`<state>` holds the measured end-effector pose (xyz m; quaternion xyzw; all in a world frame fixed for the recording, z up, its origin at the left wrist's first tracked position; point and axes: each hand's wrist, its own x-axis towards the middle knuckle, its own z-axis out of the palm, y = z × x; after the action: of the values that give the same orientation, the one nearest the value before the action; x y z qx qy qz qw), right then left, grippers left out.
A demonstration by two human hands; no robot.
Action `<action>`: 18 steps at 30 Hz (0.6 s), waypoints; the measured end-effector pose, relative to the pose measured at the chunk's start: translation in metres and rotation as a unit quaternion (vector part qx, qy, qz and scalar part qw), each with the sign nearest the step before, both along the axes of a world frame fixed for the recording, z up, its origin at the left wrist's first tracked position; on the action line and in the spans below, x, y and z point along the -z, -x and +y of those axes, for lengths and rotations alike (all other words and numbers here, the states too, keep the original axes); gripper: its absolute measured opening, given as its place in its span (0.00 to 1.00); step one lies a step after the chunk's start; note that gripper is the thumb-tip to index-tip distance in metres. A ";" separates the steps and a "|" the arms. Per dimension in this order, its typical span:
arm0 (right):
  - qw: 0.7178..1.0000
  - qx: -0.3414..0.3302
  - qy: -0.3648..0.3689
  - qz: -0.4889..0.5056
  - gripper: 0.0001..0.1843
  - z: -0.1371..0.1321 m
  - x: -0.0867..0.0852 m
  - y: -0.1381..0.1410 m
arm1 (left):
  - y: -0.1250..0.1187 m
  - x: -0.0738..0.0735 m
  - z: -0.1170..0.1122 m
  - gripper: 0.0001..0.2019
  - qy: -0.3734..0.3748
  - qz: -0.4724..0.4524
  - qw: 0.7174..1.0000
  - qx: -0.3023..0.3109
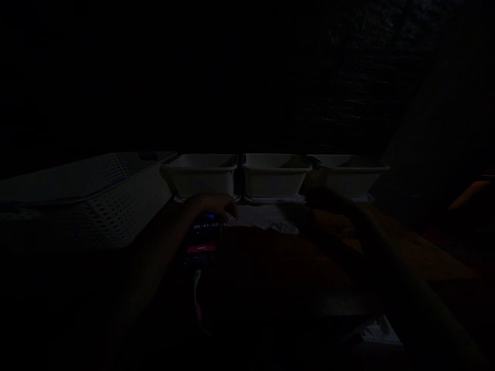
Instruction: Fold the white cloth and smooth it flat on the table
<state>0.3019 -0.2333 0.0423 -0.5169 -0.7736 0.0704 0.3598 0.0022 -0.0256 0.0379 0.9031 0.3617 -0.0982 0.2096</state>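
Observation:
The view is very dark. A pale, crumpled sheet (263, 217), cloth or paper, lies on the table. My left hand (214, 202) is at the sheet's left end, above the top of a phone (201, 239). Its fingers bend downward, but whether they grip the sheet is too dim to make out. On the other side, my right hand (327, 198) is a dark shape beyond the sheet's right end, in front of the bins. Shadow hides its fingers.
White bins stand in a row at the back: left (203, 178), middle (275, 178), right (344, 180). A perforated white basket (116, 206) is at left. The phone shows a timer; its cable (196, 291) runs toward me. A whitish packet (381, 331) lies near front right.

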 end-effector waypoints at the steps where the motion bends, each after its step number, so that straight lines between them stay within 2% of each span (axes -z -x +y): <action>1: 1.000 0.004 -0.004 0.004 0.21 -0.001 0.000 0.001 | 0.000 0.000 0.000 0.18 -0.001 0.000 1.000 0.003; 4: 0.999 0.006 -0.029 0.029 0.21 0.002 0.004 0.002 | -0.001 -0.001 -0.002 0.18 0.005 -0.002 1.000 0.001; 6: 0.999 -0.016 -0.014 0.034 0.20 0.010 0.006 0.004 | -0.002 -0.001 -0.002 0.18 0.009 -0.002 1.000 -0.007; 10: 0.983 -0.121 0.132 -0.037 0.18 0.026 0.007 0.009 | 0.000 0.000 0.000 0.18 0.012 -0.002 1.000 -0.009; 11: 0.982 -0.127 0.138 -0.038 0.18 0.027 0.008 0.008 | 0.000 0.000 0.000 0.18 0.012 -0.004 1.000 -0.009; 14: 0.981 -0.154 0.121 0.007 0.19 0.027 0.017 -0.002 | 0.001 0.003 0.003 0.19 0.012 -0.009 1.000 -0.006; 16: 0.987 -0.133 0.068 0.067 0.22 0.026 0.026 -0.012 | 0.002 0.004 0.005 0.19 0.015 -0.009 1.000 -0.004; 18: 0.988 -0.123 0.063 0.067 0.23 0.024 0.033 -0.019 | 0.001 0.004 0.004 0.18 0.010 -0.008 1.000 -0.002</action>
<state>0.3214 -0.2090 0.0088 -0.4337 -0.7992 0.1973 0.3663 0.0010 -0.0213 0.0342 0.9008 0.3614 -0.0945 0.2214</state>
